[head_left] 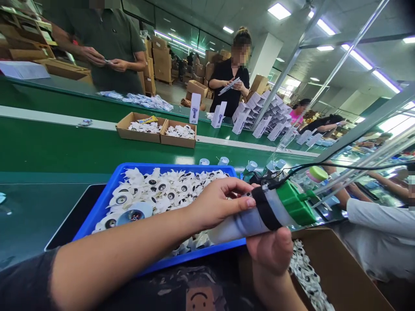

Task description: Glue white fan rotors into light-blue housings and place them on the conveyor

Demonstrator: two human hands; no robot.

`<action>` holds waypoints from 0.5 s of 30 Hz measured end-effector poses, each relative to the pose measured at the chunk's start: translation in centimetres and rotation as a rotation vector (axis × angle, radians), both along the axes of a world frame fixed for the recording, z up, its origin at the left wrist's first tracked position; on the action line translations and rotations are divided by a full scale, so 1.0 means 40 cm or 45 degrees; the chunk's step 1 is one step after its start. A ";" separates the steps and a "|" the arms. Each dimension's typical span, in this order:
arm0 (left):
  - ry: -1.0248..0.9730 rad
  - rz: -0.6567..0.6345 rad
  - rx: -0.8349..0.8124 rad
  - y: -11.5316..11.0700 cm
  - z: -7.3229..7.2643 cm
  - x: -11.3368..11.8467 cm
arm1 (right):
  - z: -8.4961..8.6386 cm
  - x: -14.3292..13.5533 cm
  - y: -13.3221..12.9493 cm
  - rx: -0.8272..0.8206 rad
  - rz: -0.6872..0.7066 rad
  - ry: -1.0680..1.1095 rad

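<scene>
Both my hands are on a white cylinder with a black band and a green end (246, 226), held tilted over the right end of the blue tray. My left hand (220, 201) grips its upper side near the band, thumb and fingers pressed to it. Beneath it, my right hand (270, 255) cups the cylinder, thumb raised near the green end; its other fingers are mostly hidden. A thin black cord runs close to the green end. White finned parts with dark round centres (171, 196) fill the blue tray (118, 172). Among them lies a pale blue round piece (134, 216).
At right stands a cardboard box (340, 259) holding more white parts. Small cups (223, 161) line the green conveyor (65, 147). Beyond are two part-filled cartons (139, 138) and upright white boxes (195, 108). Metal posts slant across the right; co-workers sit and stand around.
</scene>
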State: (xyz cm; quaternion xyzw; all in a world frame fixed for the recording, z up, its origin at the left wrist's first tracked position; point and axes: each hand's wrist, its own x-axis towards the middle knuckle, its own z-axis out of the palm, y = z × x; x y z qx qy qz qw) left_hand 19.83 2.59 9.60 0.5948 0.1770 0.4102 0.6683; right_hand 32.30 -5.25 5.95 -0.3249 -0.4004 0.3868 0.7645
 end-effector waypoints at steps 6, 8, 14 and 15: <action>0.308 0.214 0.167 0.059 0.026 -0.216 | -0.014 0.105 -0.031 -0.211 0.168 -0.076; 0.428 0.413 0.174 0.071 0.035 -0.341 | -0.020 0.140 -0.030 -0.274 0.138 -0.139; 1.030 0.880 0.239 -0.024 -0.058 -0.625 | -0.010 0.144 -0.018 -0.436 0.158 -0.197; 1.096 0.837 0.266 -0.050 -0.089 -0.635 | -0.003 0.135 -0.015 -0.484 0.114 -0.168</action>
